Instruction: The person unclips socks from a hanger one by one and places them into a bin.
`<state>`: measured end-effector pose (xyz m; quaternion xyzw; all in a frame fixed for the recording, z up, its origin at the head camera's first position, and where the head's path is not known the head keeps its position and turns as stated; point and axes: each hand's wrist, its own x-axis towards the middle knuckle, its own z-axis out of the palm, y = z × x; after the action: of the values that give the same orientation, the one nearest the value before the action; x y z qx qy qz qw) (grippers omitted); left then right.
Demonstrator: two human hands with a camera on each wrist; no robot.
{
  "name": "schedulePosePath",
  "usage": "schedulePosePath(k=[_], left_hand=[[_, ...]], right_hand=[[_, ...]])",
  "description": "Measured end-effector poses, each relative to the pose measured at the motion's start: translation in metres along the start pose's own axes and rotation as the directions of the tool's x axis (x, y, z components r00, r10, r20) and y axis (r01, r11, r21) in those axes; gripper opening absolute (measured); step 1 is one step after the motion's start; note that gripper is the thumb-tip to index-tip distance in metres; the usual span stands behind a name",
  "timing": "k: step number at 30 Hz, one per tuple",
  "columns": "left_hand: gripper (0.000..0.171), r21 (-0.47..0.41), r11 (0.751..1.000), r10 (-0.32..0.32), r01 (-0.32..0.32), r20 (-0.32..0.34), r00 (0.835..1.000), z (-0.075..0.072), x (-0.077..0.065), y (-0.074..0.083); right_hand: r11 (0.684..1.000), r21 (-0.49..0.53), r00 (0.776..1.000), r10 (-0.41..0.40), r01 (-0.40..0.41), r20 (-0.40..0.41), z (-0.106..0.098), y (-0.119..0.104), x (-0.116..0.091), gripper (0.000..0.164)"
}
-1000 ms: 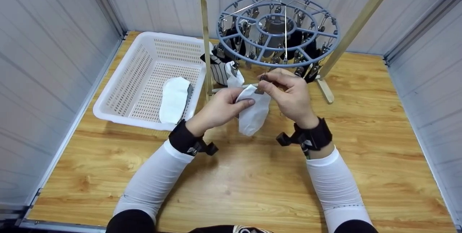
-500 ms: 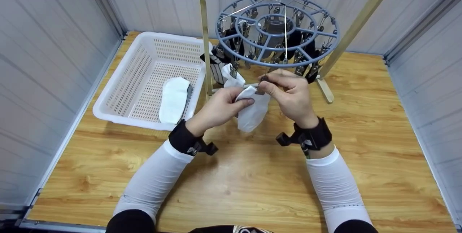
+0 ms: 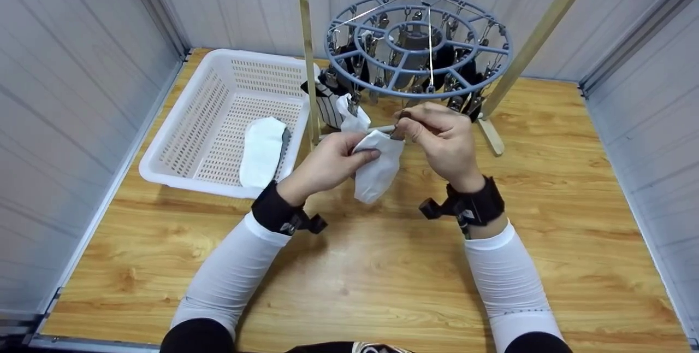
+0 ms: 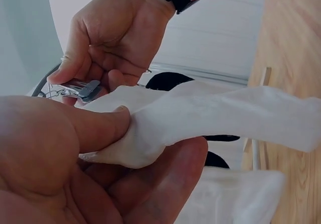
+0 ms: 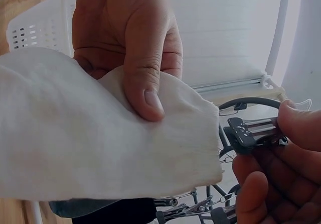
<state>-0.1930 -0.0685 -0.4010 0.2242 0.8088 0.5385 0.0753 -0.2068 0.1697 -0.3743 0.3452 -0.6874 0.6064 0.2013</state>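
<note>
White sock [image 3: 378, 172]: hangs from your left hand [image 3: 330, 160] just below the front edge of the rack, clear of the table. Your left thumb lies over the fabric with fingers beneath, a firm pinch near one end; the rest droops loose.

Clip [image 5: 258, 132]: you pinch it between thumb and fingers of your right hand [image 3: 445, 142]. In the right wrist view it sits just beside the sock's free edge, apparently apart from it; how far its jaws part is hard to tell.

Step in hand, as judged: lining up sock edge and clip. The next move calls for you to squeeze the clip's handles, feed the edge between its jaws with the left hand, and keep the fabric flat and your left fingertips out of the bite. Slack cloth may fold away if pushed too fast.

Around this: the rack [image 3: 401, 70] hangs between two poles, one left [image 3: 307, 41], one right [image 3: 538, 41], with dark socks [image 3: 445, 60] beneath it. At its left side hang a striped sock [image 3: 329, 108] and another white piece [image 3: 356, 122].

Farther left, on the table [image 3: 371, 287], the basket [image 3: 185, 182] holds a second white sock [image 3: 261, 152], something grey [image 3: 285, 142] showing along its edge.
</note>
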Motion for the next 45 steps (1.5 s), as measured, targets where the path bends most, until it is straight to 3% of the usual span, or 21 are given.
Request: schedulePosePath(k=[12,19,24,29,33,37,40,42,45], left_hand=[[0.017,0.031,0.999,-0.021,0.022,-0.035,0.999,-0.012,-0.003,0.003],[0.015,-0.020,0.999,-0.028,0.027,-0.037,0.999,-0.018,-0.005,0.005],[0.017,-0.047,0.999,-0.027,0.025,-0.044,0.999,-0.023,-0.006,0.007],[0.021,-0.066,0.997,-0.032,0.028,-0.058,0.998,-0.027,-0.008,0.008],[0.022,-0.078,0.997,-0.032,0.027,-0.069,0.997,-0.030,-0.009,0.009],[0.020,-0.066,0.998,-0.024,0.019,-0.078,0.997,-0.033,-0.009,0.008],[0.021,-0.068,0.997,-0.033,0.028,-0.086,0.996,-0.036,-0.010,0.009],[0.022,-0.077,0.996,-0.047,0.040,-0.092,0.995,-0.038,-0.011,0.009],[0.022,-0.081,0.995,-0.057,0.049,-0.103,0.993,-0.042,-0.012,0.009]], right_hand=[[0.997,-0.066,0.998,0.049,-0.051,-0.030,-0.009,-0.004,-0.001,0.013],[0.986,-0.134,0.995,0.096,-0.096,-0.012,-0.018,-0.010,0.000,0.024],[0.973,-0.224,0.999,0.044,-0.047,-0.021,-0.026,-0.022,0.000,0.023],[0.945,-0.321,0.996,-0.076,0.056,-0.052,-0.029,-0.037,0.000,0.023],[0.919,-0.353,0.963,-0.236,0.176,-0.134,-0.026,-0.045,0.001,0.018],[0.872,-0.421,0.891,-0.377,0.250,-0.253,-0.019,-0.048,0.004,0.008],[0.829,-0.488,0.847,-0.448,0.273,-0.287,-0.016,-0.045,0.007,0.008],[0.799,-0.532,0.834,-0.477,0.281,-0.277,-0.016,-0.042,0.009,0.010],[0.758,-0.590,0.833,-0.497,0.279,-0.244,-0.017,-0.038,0.011,0.011]])
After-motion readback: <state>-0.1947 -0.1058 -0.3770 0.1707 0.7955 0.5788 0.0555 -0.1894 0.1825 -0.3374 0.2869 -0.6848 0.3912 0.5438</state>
